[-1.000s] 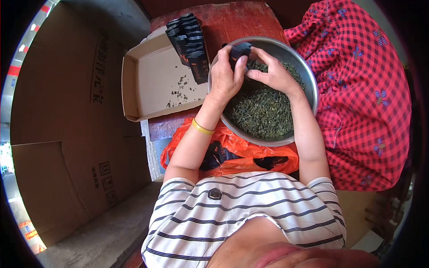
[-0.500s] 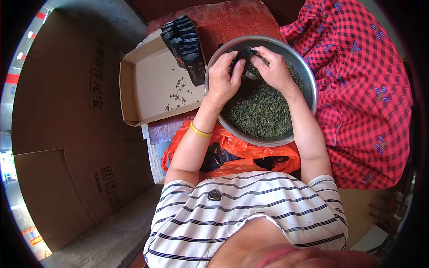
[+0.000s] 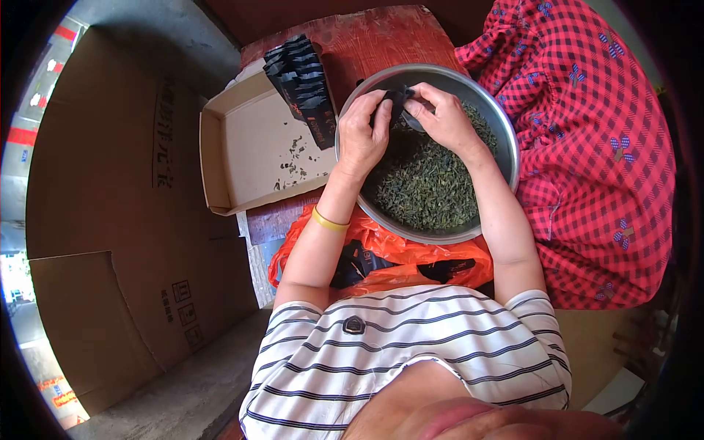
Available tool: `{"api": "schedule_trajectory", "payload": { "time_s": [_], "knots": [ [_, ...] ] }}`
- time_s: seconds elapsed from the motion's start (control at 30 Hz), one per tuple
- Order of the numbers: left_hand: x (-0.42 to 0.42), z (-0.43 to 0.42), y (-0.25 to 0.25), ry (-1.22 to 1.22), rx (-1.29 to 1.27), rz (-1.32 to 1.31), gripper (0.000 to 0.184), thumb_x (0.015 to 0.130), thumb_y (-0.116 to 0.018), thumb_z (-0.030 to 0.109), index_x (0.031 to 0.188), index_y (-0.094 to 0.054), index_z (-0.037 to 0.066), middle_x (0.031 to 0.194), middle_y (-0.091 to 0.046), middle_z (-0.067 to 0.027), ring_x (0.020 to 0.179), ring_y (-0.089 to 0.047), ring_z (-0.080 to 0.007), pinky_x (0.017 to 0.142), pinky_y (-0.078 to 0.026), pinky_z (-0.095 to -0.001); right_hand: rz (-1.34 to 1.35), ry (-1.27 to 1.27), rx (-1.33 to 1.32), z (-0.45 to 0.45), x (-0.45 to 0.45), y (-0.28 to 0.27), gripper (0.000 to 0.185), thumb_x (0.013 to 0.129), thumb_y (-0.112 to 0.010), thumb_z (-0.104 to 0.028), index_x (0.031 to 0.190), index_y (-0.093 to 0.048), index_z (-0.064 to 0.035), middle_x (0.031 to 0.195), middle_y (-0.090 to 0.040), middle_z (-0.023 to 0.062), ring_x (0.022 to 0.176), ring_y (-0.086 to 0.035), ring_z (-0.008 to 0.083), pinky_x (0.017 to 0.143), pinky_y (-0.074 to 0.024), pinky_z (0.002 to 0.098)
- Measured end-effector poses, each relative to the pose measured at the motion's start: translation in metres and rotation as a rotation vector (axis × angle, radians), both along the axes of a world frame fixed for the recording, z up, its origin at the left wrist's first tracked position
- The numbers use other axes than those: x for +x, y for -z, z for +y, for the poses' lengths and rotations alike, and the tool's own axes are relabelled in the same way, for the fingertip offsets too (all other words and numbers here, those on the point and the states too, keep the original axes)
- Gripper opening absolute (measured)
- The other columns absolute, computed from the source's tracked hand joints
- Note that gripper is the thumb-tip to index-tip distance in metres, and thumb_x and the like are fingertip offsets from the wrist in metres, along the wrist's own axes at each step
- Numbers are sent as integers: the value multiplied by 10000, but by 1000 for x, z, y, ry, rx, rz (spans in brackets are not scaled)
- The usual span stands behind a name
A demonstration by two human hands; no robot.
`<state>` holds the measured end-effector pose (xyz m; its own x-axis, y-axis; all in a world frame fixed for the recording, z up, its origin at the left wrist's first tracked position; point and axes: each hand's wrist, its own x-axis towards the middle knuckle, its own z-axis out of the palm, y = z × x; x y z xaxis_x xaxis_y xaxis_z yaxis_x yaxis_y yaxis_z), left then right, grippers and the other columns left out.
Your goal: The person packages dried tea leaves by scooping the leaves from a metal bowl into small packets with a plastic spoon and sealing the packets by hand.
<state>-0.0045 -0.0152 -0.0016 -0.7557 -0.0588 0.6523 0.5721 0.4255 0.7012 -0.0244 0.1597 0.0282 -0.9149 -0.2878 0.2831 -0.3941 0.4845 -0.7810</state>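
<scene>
A small black packet (image 3: 397, 100) is pinched between my two hands over the far part of a metal bowl (image 3: 511, 158). My left hand (image 3: 364, 132) has its thumb and fingers closed on the packet's left side. On the right side, my right hand (image 3: 445, 117) grips the packet's top edge. Dried green leaves (image 3: 429, 187) fill much of the bowl below. Part of a shiny utensil (image 3: 413, 122) shows just under the packet. Left of the bowl, a row of overlapping black packets (image 3: 299, 84) lies across an open cardboard tray (image 3: 213, 165).
Leaf bits are scattered in the tray. An orange plastic bag (image 3: 392, 277) holding black packets lies between the bowl and my body. Red checked cloth (image 3: 587, 161) is on the right. A large cardboard box (image 3: 110, 183) stands at left. The red wooden table (image 3: 381, 37) extends behind.
The fingers of my right hand have closed in on the packet's top. The packet now looks narrower and more upright between my hands. The view has shifted slightly.
</scene>
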Motion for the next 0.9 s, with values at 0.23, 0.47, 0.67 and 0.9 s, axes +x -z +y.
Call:
{"api": "schedule_trajectory", "payload": {
  "time_s": [0.23, 0.47, 0.67, 0.9],
  "knots": [
    [4, 0, -4, -6, -33, -78, 164, 908, -661, 109, 1009, -650, -20, 885, -673, -173, 774, -667, -309, 695, -525, -372, 89, -37, -216, 0, -2, 4, 143, 950, -623, -102, 1046, -622, 5, 923, -667, 29, 856, -599, 79, 768, -501, 271],
    [0, -1, -1, -75, 153, -61, 322, 1011, -550, 240, 1213, -577, -9, 1045, -678, -117, 916, -637, -184, 817, -508, -305, 631, 102, 239, 8, 12, -33, 79, 847, -673, -105, 895, -632, -56, 875, -672, 87, 902, -646, 298, 910, -472, 439],
    [-1, 0, -1, -97, 23, -132, 304, 975, -567, 236, 1163, -581, -2, 1067, -642, -202, 987, -629, -359, 865, -500, -411, 422, -12, 574, 18, 15, -24, 49, 844, -654, -127, 856, -645, -81, 852, -642, 49, 959, -613, 234, 1124, -286, 512],
    [-4, -1, 6, -128, -88, -125, 286, 996, -537, 221, 1169, -595, 1, 1090, -663, -201, 1009, -652, -354, 868, -513, -391, 449, 34, 552, 21, 13, -34, 67, 847, -665, -152, 861, -655, -87, 881, -646, 43, 959, -603, 234, 1029, -364, 439]
  ]
}}
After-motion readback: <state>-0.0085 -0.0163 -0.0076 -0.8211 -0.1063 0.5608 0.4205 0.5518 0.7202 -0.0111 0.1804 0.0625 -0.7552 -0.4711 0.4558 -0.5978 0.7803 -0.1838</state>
